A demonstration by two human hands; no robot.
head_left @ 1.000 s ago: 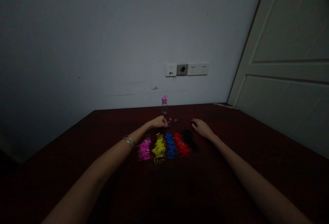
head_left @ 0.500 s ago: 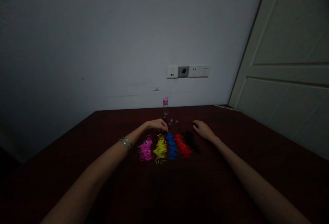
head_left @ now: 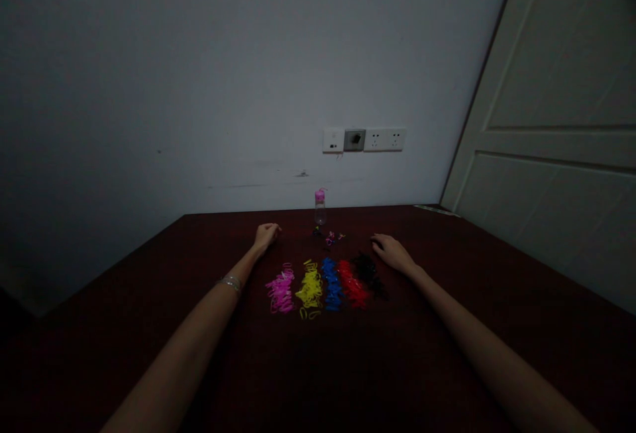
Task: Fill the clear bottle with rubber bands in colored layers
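My left hand (head_left: 267, 234) rests on the dark red table, left of the small bottle, with its fingers curled in and nothing showing in them. On the far right side my right hand (head_left: 391, 251) lies palm down, fingers loosely stretched and holding nothing visible, beside the black bands (head_left: 368, 273). Between my forearms lie piles of small rubber bands: pink (head_left: 281, 290), yellow (head_left: 311, 287), blue (head_left: 332, 284) and red (head_left: 353, 285). Beyond them sit a few mixed-colour looped pieces (head_left: 331, 238) and a small dark piece (head_left: 317, 230), whose kinds I cannot make out.
A clear bottle with a pink cap (head_left: 320, 211) stands upright near the table's back edge. Behind the table (head_left: 318, 373) rises a pale wall with sockets and switches (head_left: 364, 140). A panelled door (head_left: 551, 135) is at the right.
My left hand has moved left and slightly away from me, from the top of the blue bands to beyond the pink ones. My right hand stays nearly still.
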